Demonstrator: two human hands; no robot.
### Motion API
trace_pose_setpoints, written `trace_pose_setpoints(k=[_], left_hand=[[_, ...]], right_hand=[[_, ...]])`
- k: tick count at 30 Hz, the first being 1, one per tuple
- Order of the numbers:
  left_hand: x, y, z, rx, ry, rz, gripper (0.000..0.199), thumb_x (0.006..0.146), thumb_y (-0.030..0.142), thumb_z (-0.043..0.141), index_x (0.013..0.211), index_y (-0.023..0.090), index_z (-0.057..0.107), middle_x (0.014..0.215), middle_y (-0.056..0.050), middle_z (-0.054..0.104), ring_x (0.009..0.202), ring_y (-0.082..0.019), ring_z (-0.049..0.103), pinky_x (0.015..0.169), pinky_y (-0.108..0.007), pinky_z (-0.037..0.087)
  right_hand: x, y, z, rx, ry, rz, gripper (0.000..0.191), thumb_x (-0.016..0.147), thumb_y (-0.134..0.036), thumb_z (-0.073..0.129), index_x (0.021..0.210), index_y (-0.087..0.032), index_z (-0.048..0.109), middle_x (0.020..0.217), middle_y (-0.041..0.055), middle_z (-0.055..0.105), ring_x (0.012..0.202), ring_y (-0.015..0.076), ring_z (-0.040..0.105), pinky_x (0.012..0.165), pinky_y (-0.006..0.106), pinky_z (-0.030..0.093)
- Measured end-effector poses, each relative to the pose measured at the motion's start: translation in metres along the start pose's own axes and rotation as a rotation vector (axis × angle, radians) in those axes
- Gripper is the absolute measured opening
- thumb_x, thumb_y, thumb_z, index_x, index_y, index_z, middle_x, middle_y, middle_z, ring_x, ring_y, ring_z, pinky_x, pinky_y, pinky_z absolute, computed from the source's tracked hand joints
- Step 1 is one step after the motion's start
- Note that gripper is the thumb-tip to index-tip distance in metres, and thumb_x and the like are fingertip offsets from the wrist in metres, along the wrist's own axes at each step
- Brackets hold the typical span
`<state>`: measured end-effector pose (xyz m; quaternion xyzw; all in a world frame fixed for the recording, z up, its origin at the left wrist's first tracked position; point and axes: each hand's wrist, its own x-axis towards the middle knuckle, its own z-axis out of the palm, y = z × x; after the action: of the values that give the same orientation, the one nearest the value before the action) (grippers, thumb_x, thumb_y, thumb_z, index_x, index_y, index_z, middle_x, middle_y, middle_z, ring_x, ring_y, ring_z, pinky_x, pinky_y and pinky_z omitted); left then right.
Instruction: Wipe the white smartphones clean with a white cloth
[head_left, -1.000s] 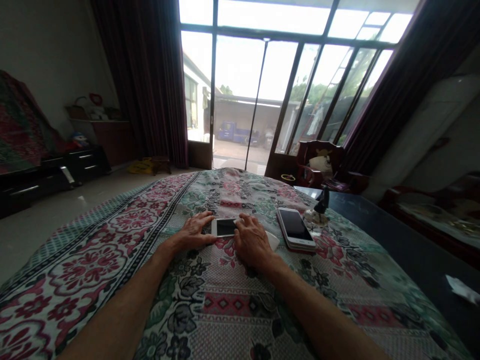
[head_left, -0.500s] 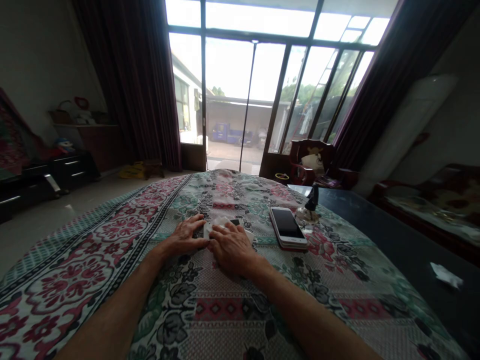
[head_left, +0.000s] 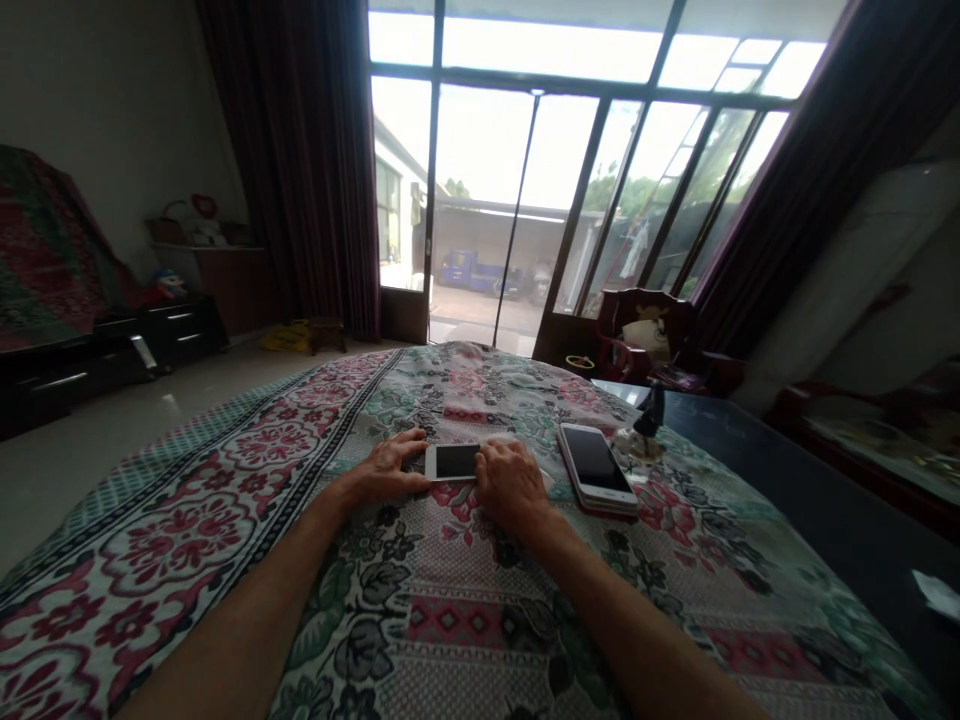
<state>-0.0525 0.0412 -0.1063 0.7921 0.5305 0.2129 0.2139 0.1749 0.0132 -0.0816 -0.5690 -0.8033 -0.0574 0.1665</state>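
A white phone with a dark screen [head_left: 454,461] lies flat and sideways on the patterned cloth [head_left: 450,545]. My left hand [head_left: 388,468] rests at its left end, thumb and fingers spread apart around the edge. Over the right end lies my right hand [head_left: 512,482], its fingers curled down on a white tissue [head_left: 507,438] that shows only in part behind the knuckles. To the right, a second white phone [head_left: 596,462] lies face up on a reddish thing, with a small clear-based ornament with a dark top [head_left: 643,430] beside it.
A dark table [head_left: 720,430] stands at the right, with a crumpled white paper [head_left: 937,594] near the frame's edge. Beyond the cloth are a wooden chair [head_left: 645,330], glass doors and dark curtains. A black cabinet [head_left: 180,330] stands at the left.
My right hand has slid rightward along the phone with the tissue, uncovering most of the dark screen. My left hand stays at the phone's left end. The view has shifted slightly left.
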Motion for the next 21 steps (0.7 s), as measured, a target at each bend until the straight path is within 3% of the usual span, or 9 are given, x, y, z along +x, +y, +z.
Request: trace_pose_setpoints(k=[8,17,21], left_hand=[[0.0,0.002,0.002,0.038,0.007,-0.012,0.066,0.071,0.045,0.069,0.132,0.021,0.056,0.152,-0.01,0.035,0.14,-0.03,0.031,0.115,-0.041,0.023],[-0.001,0.003,0.004,0.057,0.017,0.015,0.063,0.074,0.046,0.065,0.129,0.019,0.057,0.151,-0.01,0.037,0.14,-0.03,0.031,0.115,-0.038,0.023],[-0.001,0.0,0.005,0.061,0.006,-0.021,0.064,0.073,0.049,0.065,0.129,0.021,0.057,0.152,-0.008,0.035,0.141,-0.03,0.028,0.116,-0.039,0.021]], right_hand=[[-0.001,-0.021,0.004,0.089,-0.024,-0.212,0.033,0.098,-0.028,0.033,0.108,-0.019,0.063,0.129,0.0072,0.058,0.112,0.0226,0.048,0.097,0.037,0.032],[0.0,-0.037,0.009,0.179,-0.023,-0.392,0.027,0.098,-0.026,0.036,0.098,-0.022,0.063,0.113,0.0012,0.064,0.104,0.0198,0.048,0.088,0.033,0.033],[-0.002,-0.034,0.007,0.228,-0.015,-0.391,0.029,0.099,-0.024,0.035,0.088,-0.02,0.062,0.102,0.0009,0.066,0.098,0.0169,0.05,0.088,0.03,0.033]])
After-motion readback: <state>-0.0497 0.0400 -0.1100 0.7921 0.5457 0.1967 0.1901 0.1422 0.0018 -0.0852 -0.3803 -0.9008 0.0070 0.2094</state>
